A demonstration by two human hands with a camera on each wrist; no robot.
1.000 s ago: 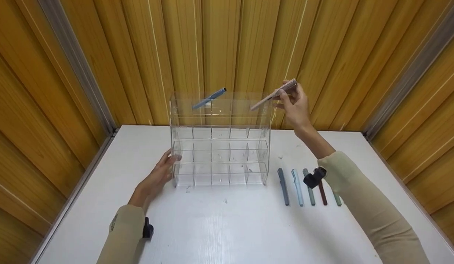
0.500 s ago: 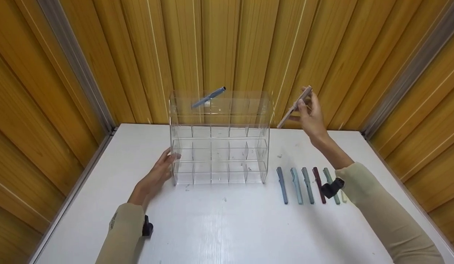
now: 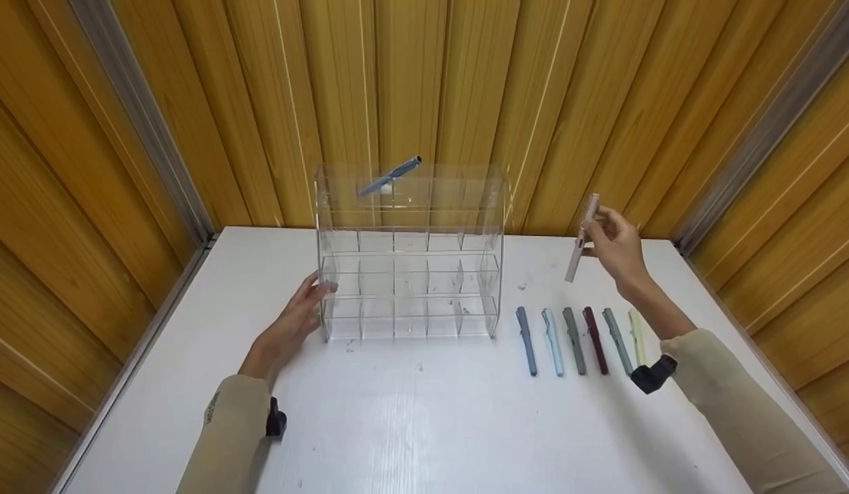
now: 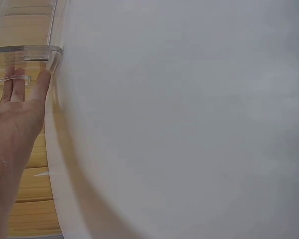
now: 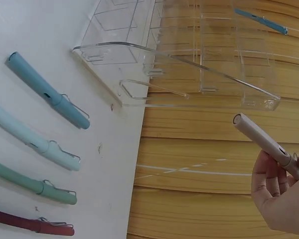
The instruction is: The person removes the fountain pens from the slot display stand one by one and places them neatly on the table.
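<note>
A clear acrylic display stand (image 3: 412, 298) with several tiers of small compartments stands on the white table. My left hand (image 3: 292, 328) holds its left side panel low down, and fingers show through the plastic in the left wrist view. A blue pen (image 3: 390, 176) lies slanted on the stand's top tier. To the right of the stand, above the table, my right hand (image 3: 620, 250) pinches a pale pink capped pen (image 3: 574, 263) between thumb and fingers, its lower end pointing down.
Below my right hand several pens lie in a row: blue (image 3: 527, 343), light blue (image 3: 553, 343), dark green (image 3: 574, 343), dark red (image 3: 595, 342), green (image 3: 617, 342) and pale yellow-green (image 3: 636, 333). Wood-patterned panels (image 3: 410, 82) close off the back and sides.
My right hand has moved right and down, away from the stand's top, taking the pink pen with it and turning it steeper. The left hand stays at the stand's side.
</note>
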